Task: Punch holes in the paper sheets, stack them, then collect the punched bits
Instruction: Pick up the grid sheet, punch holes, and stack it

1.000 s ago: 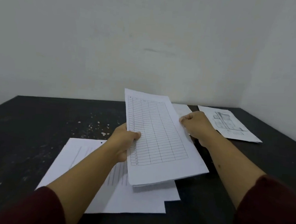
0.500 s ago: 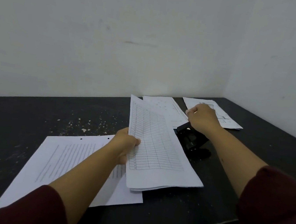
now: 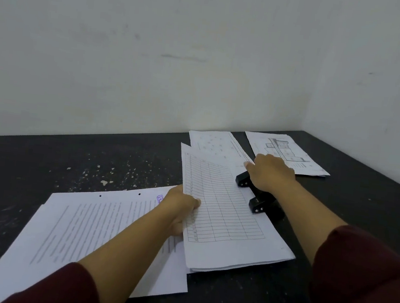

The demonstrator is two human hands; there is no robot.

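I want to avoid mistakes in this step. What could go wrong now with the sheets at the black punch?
1. The left hand grips the stack of white table-printed sheets at one edge only, and its top corner fans apart, so the holes may land unevenly.
2. The right hand rests on the black metal hole punch; pressing before the stack is squared could punch it crooked.
3. The white paper bits already scattered on the black table may spread further.
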